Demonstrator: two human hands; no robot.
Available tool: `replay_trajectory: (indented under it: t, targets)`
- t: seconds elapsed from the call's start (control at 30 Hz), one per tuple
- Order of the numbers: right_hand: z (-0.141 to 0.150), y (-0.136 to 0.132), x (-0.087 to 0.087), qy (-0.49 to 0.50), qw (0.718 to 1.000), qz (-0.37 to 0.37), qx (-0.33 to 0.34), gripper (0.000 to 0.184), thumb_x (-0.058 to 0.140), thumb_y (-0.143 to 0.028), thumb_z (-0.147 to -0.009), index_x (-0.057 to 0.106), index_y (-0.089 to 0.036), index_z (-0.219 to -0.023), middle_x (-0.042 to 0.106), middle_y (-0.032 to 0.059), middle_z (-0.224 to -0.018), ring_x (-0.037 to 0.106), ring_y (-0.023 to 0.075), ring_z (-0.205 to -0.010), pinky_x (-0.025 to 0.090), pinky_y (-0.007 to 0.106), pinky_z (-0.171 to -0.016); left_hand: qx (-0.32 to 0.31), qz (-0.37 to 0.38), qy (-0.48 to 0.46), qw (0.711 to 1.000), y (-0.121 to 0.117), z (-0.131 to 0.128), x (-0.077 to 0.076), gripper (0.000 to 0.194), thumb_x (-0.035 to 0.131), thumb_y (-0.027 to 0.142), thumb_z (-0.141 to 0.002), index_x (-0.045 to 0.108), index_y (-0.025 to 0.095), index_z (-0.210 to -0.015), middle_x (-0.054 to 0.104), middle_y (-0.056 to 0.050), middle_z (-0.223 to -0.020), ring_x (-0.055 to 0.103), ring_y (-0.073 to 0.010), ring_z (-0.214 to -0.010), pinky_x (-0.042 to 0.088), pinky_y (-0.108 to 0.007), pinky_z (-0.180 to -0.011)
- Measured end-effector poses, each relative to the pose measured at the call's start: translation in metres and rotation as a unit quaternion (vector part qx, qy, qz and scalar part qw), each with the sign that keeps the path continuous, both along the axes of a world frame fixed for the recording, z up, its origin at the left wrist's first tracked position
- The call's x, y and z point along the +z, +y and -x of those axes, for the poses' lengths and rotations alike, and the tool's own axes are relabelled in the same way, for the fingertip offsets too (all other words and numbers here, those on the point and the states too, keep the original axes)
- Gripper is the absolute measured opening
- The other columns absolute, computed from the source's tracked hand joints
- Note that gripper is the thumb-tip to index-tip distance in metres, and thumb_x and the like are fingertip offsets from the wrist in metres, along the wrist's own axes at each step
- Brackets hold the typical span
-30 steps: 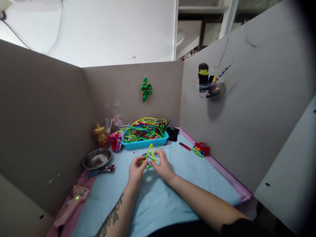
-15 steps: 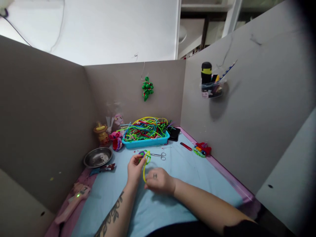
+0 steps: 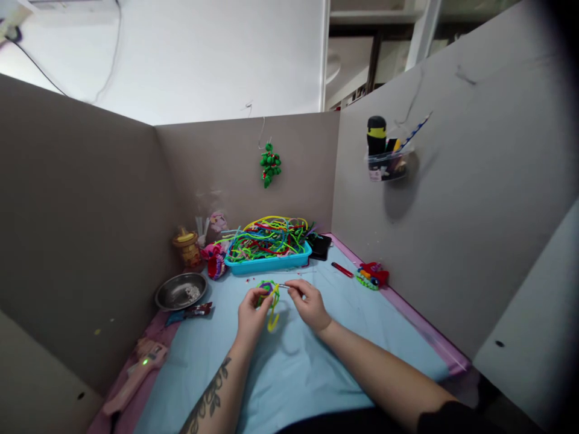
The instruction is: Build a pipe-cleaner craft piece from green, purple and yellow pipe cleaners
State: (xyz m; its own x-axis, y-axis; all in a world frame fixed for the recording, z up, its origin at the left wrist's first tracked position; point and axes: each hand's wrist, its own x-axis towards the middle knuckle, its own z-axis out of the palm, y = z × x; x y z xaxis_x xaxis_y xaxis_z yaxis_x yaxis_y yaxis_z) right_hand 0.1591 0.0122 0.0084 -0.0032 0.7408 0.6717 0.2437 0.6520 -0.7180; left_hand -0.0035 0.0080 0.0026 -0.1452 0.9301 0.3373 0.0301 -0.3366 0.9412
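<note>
My left hand [image 3: 253,310] pinches a small round pipe-cleaner piece [image 3: 268,287] of green and purple. From it a yellow pipe cleaner [image 3: 272,320] hangs down and curls at its lower end. My right hand [image 3: 310,304] is closed on a pair of scissors [image 3: 284,286]; their metal tip points left, close to the piece, while the handles are hidden by my fingers. Whether the blades touch the yellow strand, I cannot tell. Both hands are above the light blue cloth [image 3: 316,374].
Behind my hands stands a blue tray [image 3: 271,264] heaped with coloured pipe cleaners. To the left are a metal bowl [image 3: 167,302], a brown wrapper [image 3: 199,310] and a pink glue gun [image 3: 138,374]. A red cutter [image 3: 342,269] lies right. Grey partitions [image 3: 244,157] enclose the table.
My right hand has let go of the yellow strand, moved up and right, and picked up the scissors from the cloth. My left hand still holds the piece, shifted slightly.
</note>
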Motion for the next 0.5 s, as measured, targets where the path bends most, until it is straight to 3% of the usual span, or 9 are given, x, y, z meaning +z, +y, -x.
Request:
replay_trajectory:
  t: [0.2,0.5]
  targets:
    - [0.0068,0.0037,0.0,-0.06,0.998,-0.034,0.007,0.016,0.054,-0.025,-0.083,0.065,-0.023,-0.093,0.061,0.0054,-0.084,0.057,0.018,-0.082,0.047,0.032,-0.074,-0.027,-0.036,0.067,0.997,-0.005,-0.0022,0.0002,0.019,0.068,0.031,-0.067,0.062,0.018,-0.08,0.064,-0.004,-0.078,0.059,-0.0168,-0.073,0.046,-0.027,-0.069]
    - [0.0033,0.0034,0.0013,-0.107,0.992,-0.056,-0.02,0.011,0.054,-0.02,-0.082,0.065,-0.021,-0.084,0.066,0.0043,-0.079,0.058,0.0184,-0.078,0.045,0.034,-0.076,-0.037,-0.056,0.083,0.994,-0.0045,-0.0062,-0.004,0.022,0.068,0.028,-0.066,0.06,0.017,-0.082,0.063,-0.003,-0.079,0.057,-0.015,-0.072,0.046,-0.027,-0.069]
